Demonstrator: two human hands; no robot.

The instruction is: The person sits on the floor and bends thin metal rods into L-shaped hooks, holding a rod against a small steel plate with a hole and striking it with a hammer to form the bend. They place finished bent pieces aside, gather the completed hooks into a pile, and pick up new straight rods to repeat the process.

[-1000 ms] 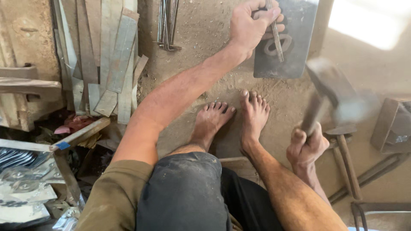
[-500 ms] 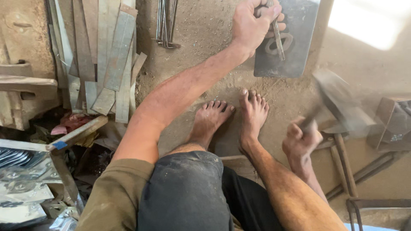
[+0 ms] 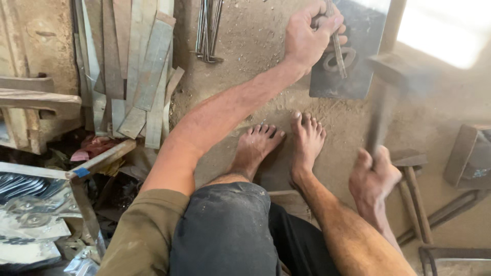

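Note:
My left hand [image 3: 308,36] grips a thin metal rod [image 3: 338,51] and holds it down on a dark steel plate [image 3: 353,46] lying on the dirt floor. A curled metal piece [image 3: 337,59] rests on the plate by the rod. My right hand [image 3: 373,179] is closed on the wooden handle of a hammer [image 3: 381,107], whose blurred head [image 3: 391,66] is at the plate's right edge. My two bare feet [image 3: 284,145] stand on the ground just below the plate.
Flat metal strips [image 3: 135,66] lean in a pile at upper left, thin rods [image 3: 207,30] beside them. Another hammer [image 3: 411,189] and tongs lie at right, with a block [image 3: 468,156]. Scrap, wood and cut metal shapes [image 3: 25,214] crowd the left.
The hammer has swung down from its raised position toward the plate, and my right hand has dropped with it. My left hand keeps the rod in the same spot.

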